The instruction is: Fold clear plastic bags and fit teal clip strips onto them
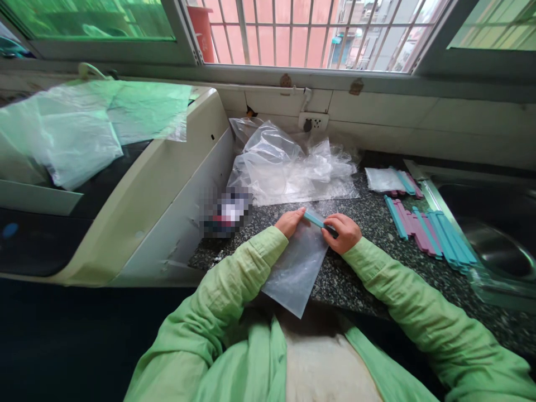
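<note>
Head view: with my left hand (290,223) and right hand (344,234), I have my grip clamped on one blue strip (313,218), an end each, at the top of one clear bag (298,271) over the tabletop (355,285). I judge this as fitting strip to bag; next calls for even pressure. Rightward lie two groups of strips (454,237), too overlapped to count.
</note>
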The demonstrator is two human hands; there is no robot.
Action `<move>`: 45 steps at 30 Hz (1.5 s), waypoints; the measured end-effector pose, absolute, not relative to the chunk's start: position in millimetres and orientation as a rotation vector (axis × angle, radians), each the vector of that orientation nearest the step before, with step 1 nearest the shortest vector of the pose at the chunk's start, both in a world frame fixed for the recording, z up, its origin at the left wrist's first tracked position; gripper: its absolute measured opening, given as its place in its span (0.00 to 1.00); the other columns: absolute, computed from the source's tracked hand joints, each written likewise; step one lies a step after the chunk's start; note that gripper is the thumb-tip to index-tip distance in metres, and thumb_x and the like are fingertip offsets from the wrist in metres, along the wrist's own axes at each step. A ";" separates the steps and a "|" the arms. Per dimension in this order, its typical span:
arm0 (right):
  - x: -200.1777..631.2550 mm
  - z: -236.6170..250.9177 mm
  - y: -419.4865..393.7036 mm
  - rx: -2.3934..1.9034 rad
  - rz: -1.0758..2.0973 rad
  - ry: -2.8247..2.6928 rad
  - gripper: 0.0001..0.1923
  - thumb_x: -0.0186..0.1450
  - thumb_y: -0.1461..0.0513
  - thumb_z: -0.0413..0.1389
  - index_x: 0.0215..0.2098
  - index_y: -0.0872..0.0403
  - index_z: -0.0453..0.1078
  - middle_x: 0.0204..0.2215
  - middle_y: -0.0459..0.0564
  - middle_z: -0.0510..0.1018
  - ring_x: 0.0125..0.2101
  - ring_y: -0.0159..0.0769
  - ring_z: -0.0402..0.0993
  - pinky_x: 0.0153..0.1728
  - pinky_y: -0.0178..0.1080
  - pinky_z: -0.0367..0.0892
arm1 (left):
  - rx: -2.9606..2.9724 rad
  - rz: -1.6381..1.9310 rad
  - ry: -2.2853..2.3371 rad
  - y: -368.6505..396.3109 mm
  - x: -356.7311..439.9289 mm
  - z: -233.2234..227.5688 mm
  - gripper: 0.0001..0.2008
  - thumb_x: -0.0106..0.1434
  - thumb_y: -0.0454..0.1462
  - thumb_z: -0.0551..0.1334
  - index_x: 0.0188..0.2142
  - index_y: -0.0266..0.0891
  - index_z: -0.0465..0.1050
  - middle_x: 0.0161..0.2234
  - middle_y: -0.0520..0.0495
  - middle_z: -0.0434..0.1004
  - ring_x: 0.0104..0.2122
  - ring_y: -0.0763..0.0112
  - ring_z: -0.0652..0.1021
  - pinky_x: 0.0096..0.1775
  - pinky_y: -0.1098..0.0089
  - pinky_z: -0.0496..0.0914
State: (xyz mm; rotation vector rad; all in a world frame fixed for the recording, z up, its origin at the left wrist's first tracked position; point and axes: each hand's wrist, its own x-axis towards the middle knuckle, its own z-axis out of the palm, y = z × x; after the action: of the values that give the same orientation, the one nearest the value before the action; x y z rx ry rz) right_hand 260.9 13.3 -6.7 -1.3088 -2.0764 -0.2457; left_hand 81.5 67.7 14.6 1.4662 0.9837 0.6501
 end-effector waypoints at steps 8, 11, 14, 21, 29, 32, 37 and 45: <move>257.1 1.7 11.5 -1.296 -0.485 -2.162 0.10 0.58 0.56 0.50 0.27 0.52 0.70 0.23 0.50 0.71 0.26 0.34 0.65 0.29 0.36 0.63 | 1.552 0.661 1.015 65.3 80.6 17.4 0.28 0.62 0.49 0.46 0.19 0.33 0.72 0.14 0.50 0.66 0.17 0.76 0.65 0.26 0.72 0.62; 256.7 1.5 11.9 -1.282 -0.521 -2.190 0.11 0.59 0.57 0.50 0.26 0.52 0.70 0.22 0.49 0.72 0.26 0.33 0.66 0.29 0.35 0.63 | 1.546 0.716 1.015 66.5 82.2 13.9 0.26 0.62 0.48 0.46 0.19 0.34 0.70 0.16 0.51 0.67 0.19 0.76 0.65 0.27 0.72 0.62; 256.5 0.5 12.0 -1.236 -0.549 -2.167 0.10 0.60 0.58 0.50 0.25 0.52 0.70 0.22 0.48 0.73 0.25 0.32 0.67 0.28 0.33 0.63 | 1.503 0.779 1.007 68.2 84.1 9.6 0.22 0.61 0.47 0.49 0.19 0.35 0.66 0.17 0.52 0.65 0.20 0.76 0.64 0.27 0.73 0.61; 256.1 0.8 10.4 -1.165 -0.571 -2.121 0.09 0.60 0.59 0.51 0.26 0.53 0.70 0.22 0.48 0.74 0.24 0.30 0.68 0.27 0.31 0.64 | 1.388 0.780 0.937 67.4 83.7 2.9 0.22 0.57 0.52 0.52 0.21 0.36 0.62 0.14 0.55 0.58 0.15 0.80 0.58 0.19 0.74 0.53; 255.5 0.0 12.8 -0.994 -0.612 -2.050 0.05 0.57 0.62 0.54 0.26 0.56 0.69 0.21 0.49 0.73 0.23 0.29 0.67 0.26 0.30 0.65 | 1.324 0.798 0.936 68.2 83.6 0.1 0.19 0.58 0.47 0.53 0.21 0.35 0.66 0.15 0.54 0.62 0.15 0.79 0.60 0.20 0.74 0.56; 254.9 0.5 12.7 -0.973 -0.607 -2.042 0.04 0.57 0.62 0.55 0.27 0.56 0.68 0.22 0.49 0.73 0.23 0.30 0.67 0.27 0.31 0.65 | 1.355 0.825 0.966 67.4 83.6 4.6 0.18 0.59 0.44 0.53 0.19 0.35 0.66 0.16 0.52 0.65 0.17 0.77 0.63 0.24 0.72 0.60; 254.8 0.2 12.1 -0.983 -0.608 -2.049 0.05 0.58 0.62 0.54 0.27 0.56 0.68 0.22 0.49 0.73 0.24 0.30 0.67 0.28 0.31 0.65 | 1.365 0.856 0.984 65.7 84.9 9.2 0.18 0.59 0.42 0.52 0.17 0.36 0.64 0.15 0.52 0.64 0.19 0.75 0.64 0.26 0.72 0.61; 256.5 0.7 12.7 -1.046 -0.581 -2.043 0.06 0.59 0.61 0.53 0.27 0.55 0.68 0.22 0.48 0.73 0.24 0.29 0.67 0.27 0.30 0.64 | 1.246 0.857 0.954 69.9 87.8 3.3 0.18 0.56 0.45 0.55 0.17 0.36 0.62 0.15 0.53 0.62 0.19 0.76 0.62 0.25 0.73 0.59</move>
State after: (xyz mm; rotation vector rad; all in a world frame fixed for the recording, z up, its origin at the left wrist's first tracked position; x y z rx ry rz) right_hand 256.5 12.7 0.7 -1.0456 -2.0434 -0.5809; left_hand 87.8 69.9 3.3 1.2463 0.9535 0.8568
